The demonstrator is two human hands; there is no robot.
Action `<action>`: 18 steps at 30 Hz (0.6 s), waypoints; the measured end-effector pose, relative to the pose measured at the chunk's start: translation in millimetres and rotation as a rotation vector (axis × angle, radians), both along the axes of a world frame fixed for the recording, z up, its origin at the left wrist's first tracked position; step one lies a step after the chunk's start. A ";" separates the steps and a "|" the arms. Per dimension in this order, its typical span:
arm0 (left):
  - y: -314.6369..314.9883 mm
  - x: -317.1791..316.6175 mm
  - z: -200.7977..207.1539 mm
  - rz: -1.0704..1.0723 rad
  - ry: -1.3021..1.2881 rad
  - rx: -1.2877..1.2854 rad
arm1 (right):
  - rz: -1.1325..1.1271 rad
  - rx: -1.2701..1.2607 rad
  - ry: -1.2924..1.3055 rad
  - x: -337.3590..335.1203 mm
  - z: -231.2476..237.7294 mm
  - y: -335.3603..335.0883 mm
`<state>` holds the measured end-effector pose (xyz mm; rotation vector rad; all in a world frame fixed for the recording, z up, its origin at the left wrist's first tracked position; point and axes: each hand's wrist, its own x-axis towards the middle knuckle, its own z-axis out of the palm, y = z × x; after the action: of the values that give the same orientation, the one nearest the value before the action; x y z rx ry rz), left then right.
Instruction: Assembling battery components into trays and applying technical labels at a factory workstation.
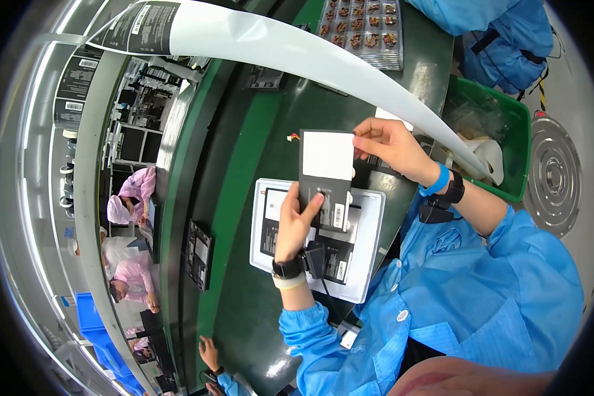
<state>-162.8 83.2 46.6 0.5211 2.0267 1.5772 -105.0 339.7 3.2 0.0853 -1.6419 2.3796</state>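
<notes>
A flat dark battery pack (329, 181) with a white panel and a printed label is held up above the white tray. My left hand (296, 224) grips its lower end, thumb on the front face. At its upper right edge, my right hand (388, 145) has thumb and forefinger pinched together. A small connector (293, 137) with coloured wires sticks out by the pack's upper left corner. Under my left hand lies the white tray (369, 264), holding more dark packs (337, 257).
A long white label strip (277, 49) arches over the green table (244, 317). Stacked clear trays of small parts (363, 30) stand at the back. A dark unit (198, 254) lies left. At right is a green bin (515, 145). A co-worker's hand (209, 353) shows at lower left.
</notes>
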 end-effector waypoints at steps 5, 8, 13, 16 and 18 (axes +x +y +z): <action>-12.5 10.5 -0.4 0.081 0.266 -0.024 | 0.035 0.022 0.053 -8.1 20.9 -20.6; -8.2 12.3 3.6 0.145 0.332 0.026 | 0.036 0.095 0.012 -10.1 30.4 -37.1; -23.9 9.5 8.2 0.139 -0.015 0.337 | 0.110 0.063 0.112 -20.5 39.1 -64.4; -34.3 10.9 12.6 0.141 -0.078 0.453 | 0.136 0.006 0.066 -25.8 41.9 -74.0; -32.3 13.3 21.4 0.207 -0.048 0.552 | 0.034 0.052 0.032 -37.5 36.0 -76.5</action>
<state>-149.5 50.9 68.0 0.4699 1.6364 2.2674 -142.5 263.2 39.2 0.1605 -1.7010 2.3479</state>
